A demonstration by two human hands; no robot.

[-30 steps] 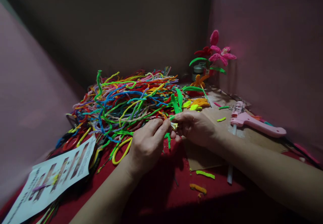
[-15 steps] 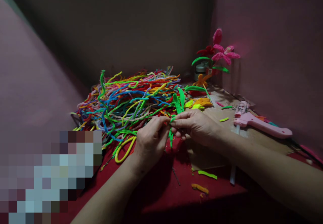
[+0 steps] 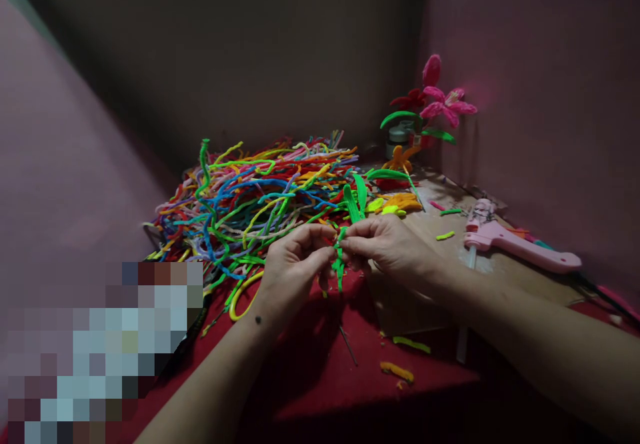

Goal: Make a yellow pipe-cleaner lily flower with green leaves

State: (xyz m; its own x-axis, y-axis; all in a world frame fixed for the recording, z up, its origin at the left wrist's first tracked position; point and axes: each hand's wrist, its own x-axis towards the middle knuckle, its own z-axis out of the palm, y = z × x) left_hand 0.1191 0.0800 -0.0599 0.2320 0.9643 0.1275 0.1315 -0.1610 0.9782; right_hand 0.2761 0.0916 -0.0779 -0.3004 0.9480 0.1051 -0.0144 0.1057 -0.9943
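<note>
A pale wall (image 3: 55, 164) slants down the left, and a blurred block of squares hides the table's near left corner. Red cloth (image 3: 300, 357) covers the table. Toward its back left edge lies a heap of coloured pipe cleaners (image 3: 260, 197), too many to count, with one yellow loop (image 3: 241, 301) at its near side.

The left hand (image 3: 295, 264) has thumb and forefinger slightly apart beside a green fuzzy piece (image 3: 342, 235); the right hand (image 3: 387, 247) pinches that piece, over the middle of the table. Two green leaves (image 3: 354, 203) stand just behind the fingers. One thin dark wire (image 3: 349, 345) lies nearer the front edge.

Further right, one yellow-green strip (image 3: 411, 345) and one curled orange scrap (image 3: 397, 371) lie near the front edge. At the back right corner are one jar (image 3: 399, 139), one pink bloom (image 3: 449, 105), one pink bud (image 3: 431, 71) and one orange flower (image 3: 399, 158). One pink glue gun (image 3: 517, 244) rests on cardboard (image 3: 505, 281), partly behind the right forearm, below a purplish wall (image 3: 545, 97).
</note>
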